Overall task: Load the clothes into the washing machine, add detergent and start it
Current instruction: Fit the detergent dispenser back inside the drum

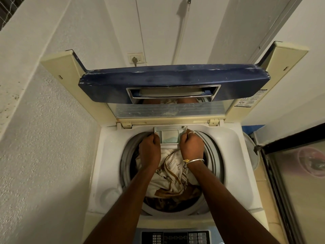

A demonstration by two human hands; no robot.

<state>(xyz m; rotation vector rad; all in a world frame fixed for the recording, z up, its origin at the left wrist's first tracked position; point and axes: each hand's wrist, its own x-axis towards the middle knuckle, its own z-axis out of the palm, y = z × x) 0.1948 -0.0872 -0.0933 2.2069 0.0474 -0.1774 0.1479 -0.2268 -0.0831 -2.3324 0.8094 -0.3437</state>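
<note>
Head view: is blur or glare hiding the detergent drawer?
Head view: the detergent drawer is sharp and glare-free between the left hand and right hand; the wide angle bows the raised lid; the glossy door at the right edge is smeared and carries a pink reflection.

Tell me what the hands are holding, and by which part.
Both hold the detergent drawer: the left hand grips its left side, the right hand its right side.

Between the fingers [185, 137], the detergent drawer [168, 128] is pale grey, holding light-blue detergent [169, 138]. Below them, the clothes [173, 173] are cream with brown stripes. Beyond them, the washing machine's lid [174, 78] is dark blue, cream-framed.
</note>
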